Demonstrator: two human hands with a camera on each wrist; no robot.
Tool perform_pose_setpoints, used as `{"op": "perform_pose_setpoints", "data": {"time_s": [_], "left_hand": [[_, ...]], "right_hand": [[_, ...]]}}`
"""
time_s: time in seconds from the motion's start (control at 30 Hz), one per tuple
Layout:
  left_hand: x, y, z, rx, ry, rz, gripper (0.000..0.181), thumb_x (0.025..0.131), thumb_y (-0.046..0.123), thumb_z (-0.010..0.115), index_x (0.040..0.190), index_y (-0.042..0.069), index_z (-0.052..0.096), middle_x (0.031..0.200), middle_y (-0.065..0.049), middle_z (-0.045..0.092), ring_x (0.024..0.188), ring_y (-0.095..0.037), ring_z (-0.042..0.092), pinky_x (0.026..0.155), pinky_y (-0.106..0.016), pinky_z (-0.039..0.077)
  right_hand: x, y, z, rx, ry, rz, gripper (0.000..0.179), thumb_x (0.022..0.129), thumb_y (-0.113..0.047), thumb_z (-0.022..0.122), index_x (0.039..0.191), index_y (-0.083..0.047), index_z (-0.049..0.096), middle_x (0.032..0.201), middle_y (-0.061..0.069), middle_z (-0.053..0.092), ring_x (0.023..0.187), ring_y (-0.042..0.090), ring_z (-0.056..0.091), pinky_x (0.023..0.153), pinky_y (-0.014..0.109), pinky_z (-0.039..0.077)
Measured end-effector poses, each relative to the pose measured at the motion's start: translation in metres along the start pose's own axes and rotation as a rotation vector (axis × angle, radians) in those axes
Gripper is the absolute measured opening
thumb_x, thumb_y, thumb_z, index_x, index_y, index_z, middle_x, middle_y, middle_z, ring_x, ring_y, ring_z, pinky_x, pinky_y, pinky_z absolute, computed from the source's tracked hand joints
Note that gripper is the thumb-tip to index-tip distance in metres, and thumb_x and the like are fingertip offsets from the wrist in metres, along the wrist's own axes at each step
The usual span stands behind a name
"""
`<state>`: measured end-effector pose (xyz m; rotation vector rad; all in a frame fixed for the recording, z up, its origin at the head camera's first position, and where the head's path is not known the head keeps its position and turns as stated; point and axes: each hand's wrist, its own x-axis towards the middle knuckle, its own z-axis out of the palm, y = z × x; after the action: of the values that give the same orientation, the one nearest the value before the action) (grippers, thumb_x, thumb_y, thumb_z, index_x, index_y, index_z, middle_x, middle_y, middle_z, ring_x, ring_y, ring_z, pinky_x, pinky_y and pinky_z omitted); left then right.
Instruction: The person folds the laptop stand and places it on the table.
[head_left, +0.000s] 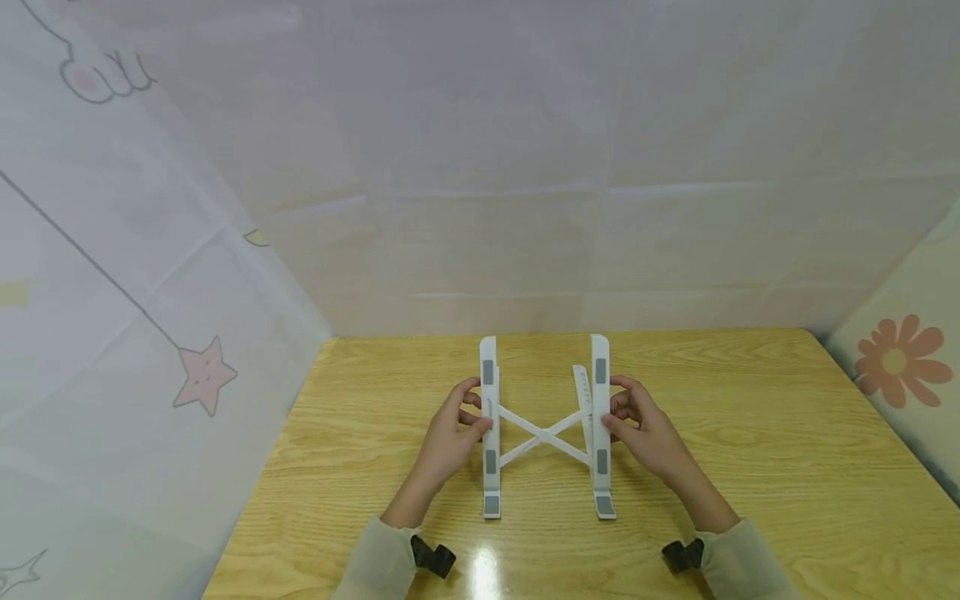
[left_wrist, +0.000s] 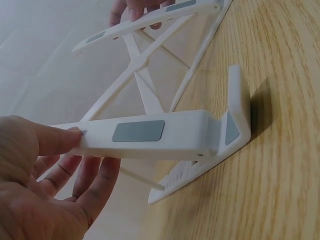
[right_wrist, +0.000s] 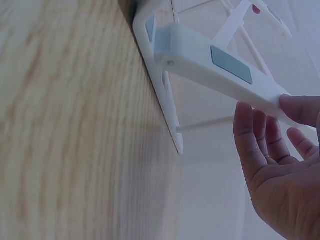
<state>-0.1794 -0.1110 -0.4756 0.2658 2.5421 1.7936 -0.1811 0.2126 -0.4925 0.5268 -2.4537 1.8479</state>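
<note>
Sheeting (head_left: 480, 167) backs a wood-grained table (head_left: 750, 400) where left hand (head_left: 447, 437) and right hand (head_left: 649, 432) pinch a white stand (head_left: 543, 435).

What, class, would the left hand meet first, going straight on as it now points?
The white stand's left rail, which the left hand pinches; contact leaves no gap before it, though depth beyond is harder to judge.

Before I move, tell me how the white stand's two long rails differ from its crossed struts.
The rails are broad, while the struts are narrow.
The rails carry grey pads; the struts show none.
The rails stand roughly side by side, whereas the struts cross in an X between them.
The left hand and right hand each hold one of the rails; neither touches the struts.
Both are white.
</note>
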Motion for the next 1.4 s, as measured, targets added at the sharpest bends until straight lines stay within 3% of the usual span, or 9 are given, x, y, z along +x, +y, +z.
{"op": "perform_pose_setpoints", "data": {"time_s": [0.2, 0.43, 0.63, 0.87, 1.4], "left_hand": [[0.001, 0.000, 0.000, -0.003, -0.001, -0.004, 0.062, 0.096, 0.003, 0.068, 0.150, 0.018, 0.043, 0.123, -0.008, 0.054, 0.095, -0.022, 0.064, 0.078, -0.047, 0.061], [0.003, -0.001, 0.001, 0.009, 0.002, 0.000, 0.062, 0.095, 0.003, 0.069, 0.150, 0.018, 0.043, 0.123, -0.008, 0.054, 0.095, -0.021, 0.064, 0.076, -0.039, 0.062], [0.003, -0.001, 0.002, 0.012, 0.004, 0.007, 0.061, 0.095, 0.003, 0.069, 0.149, 0.017, 0.044, 0.122, -0.008, 0.055, 0.094, -0.021, 0.063, 0.076, -0.040, 0.062], [0.004, 0.003, 0.009, 0.010, -0.040, 0.022, 0.062, 0.095, 0.003, 0.068, 0.150, 0.016, 0.042, 0.121, -0.009, 0.055, 0.091, -0.020, 0.063, 0.071, -0.029, 0.061], [0.003, 0.006, 0.013, -0.002, -0.038, 0.015, 0.060, 0.096, 0.001, 0.067, 0.149, 0.014, 0.043, 0.120, -0.010, 0.055, 0.091, -0.020, 0.063, 0.071, -0.030, 0.062]], "right_hand": [[0.001, -0.001, 0.001, -0.015, 0.016, 0.015, 0.054, 0.099, -0.002, 0.062, 0.148, -0.004, 0.037, 0.106, 0.018, 0.056, 0.087, 0.017, 0.061, 0.070, 0.042, 0.063], [0.000, -0.006, 0.002, -0.017, 0.021, 0.028, 0.054, 0.099, -0.003, 0.063, 0.147, -0.005, 0.038, 0.106, 0.019, 0.056, 0.087, 0.018, 0.061, 0.070, 0.040, 0.062], [0.001, -0.004, 0.003, -0.016, 0.025, 0.022, 0.055, 0.099, -0.002, 0.063, 0.147, -0.005, 0.038, 0.105, 0.018, 0.056, 0.086, 0.018, 0.061, 0.069, 0.041, 0.063], [0.005, -0.002, 0.012, 0.029, -0.026, 0.026, 0.055, 0.099, -0.003, 0.063, 0.148, -0.005, 0.037, 0.107, 0.020, 0.053, 0.087, 0.017, 0.062, 0.070, 0.044, 0.062], [0.005, -0.007, 0.016, 0.019, -0.012, 0.041, 0.054, 0.099, -0.002, 0.063, 0.147, -0.005, 0.038, 0.107, 0.019, 0.053, 0.087, 0.018, 0.061, 0.071, 0.044, 0.062]]}}
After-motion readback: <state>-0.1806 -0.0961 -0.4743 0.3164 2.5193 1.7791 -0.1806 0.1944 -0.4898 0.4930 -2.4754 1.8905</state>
